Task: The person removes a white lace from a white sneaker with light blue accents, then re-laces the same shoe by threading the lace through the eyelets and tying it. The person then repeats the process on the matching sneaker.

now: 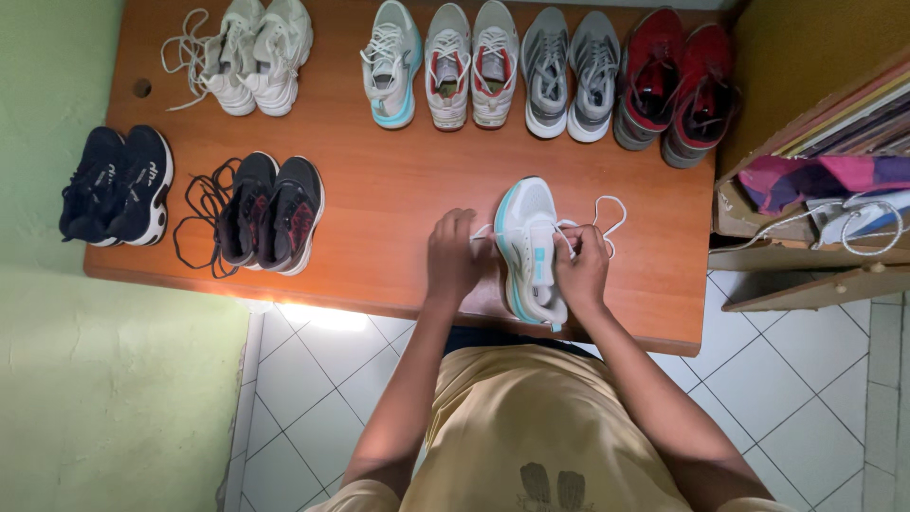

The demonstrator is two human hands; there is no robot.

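An orange wooden counter (398, 190) carries six pairs of shoes, plus two single white-and-teal shoes (531, 248) (391, 64).

The shoe (531, 248) I hold is white with light blue trim and white laces (607, 216), and its mate (391, 64) on the orange-brown table (398, 199) has the same colours. Along the far edge I see a cream pair (256, 57), a white pair with red linings (471, 64), a grey pair (572, 74) and a red-and-black pair (675, 83); nearer are a navy pair with white soles (118, 185) and a black pair with red inside (270, 213). My shirt (531, 427) is pale yellow, the wall (57, 379) light green, the floor tiles (806, 398) white.
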